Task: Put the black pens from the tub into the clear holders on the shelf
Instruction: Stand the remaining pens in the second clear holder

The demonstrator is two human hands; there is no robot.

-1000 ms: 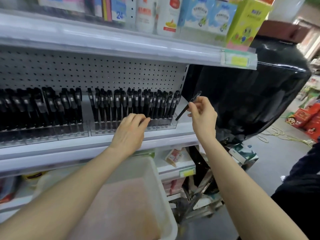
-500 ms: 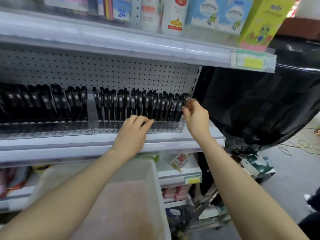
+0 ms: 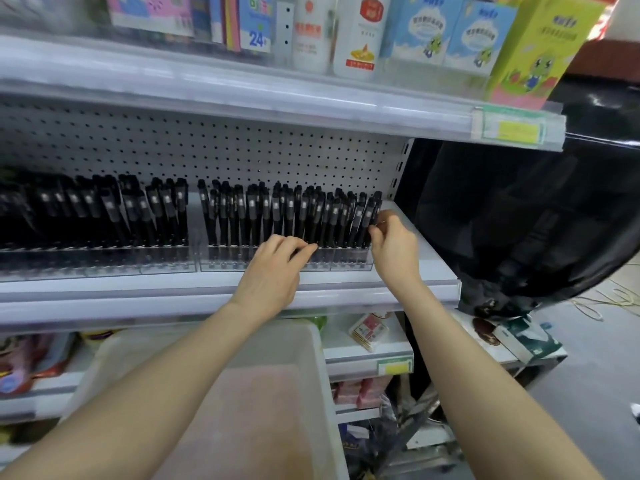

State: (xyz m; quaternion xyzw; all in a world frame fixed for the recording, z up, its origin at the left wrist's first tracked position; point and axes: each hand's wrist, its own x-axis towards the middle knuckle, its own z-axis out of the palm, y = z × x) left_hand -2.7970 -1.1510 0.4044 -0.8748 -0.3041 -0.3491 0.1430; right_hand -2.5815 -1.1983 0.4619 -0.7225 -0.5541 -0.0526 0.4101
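- Black pens point(image 3: 287, 216) stand upright in the clear holder point(image 3: 242, 263), just beyond both hands.
- Right hand point(image 3: 393, 244) pinches the end pen point(image 3: 370, 216).
- Left hand point(image 3: 273, 271) rests bent fingers on the holder front; grip cannot be told.
- White shelf point(image 3: 429, 261) lies beneath the hands, tub point(image 3: 320, 368) below the wrists, black sheeting point(image 3: 519, 220) right of them.

Bright, diffuse light from above; shadows are soft. The front edge of the upper shelf point(image 3: 242, 95) is washed pale, and soft shade falls on the pegboard point(image 3: 207, 147) beneath. Glare streaks the black plastic sheet point(image 3: 536, 220) at right. Wide-angle distortion bows straight lines near the borders. Packages point(image 3: 433, 32) on top and the tub point(image 3: 320, 368) below are soft; the black pens point(image 3: 277, 216) lose detail.
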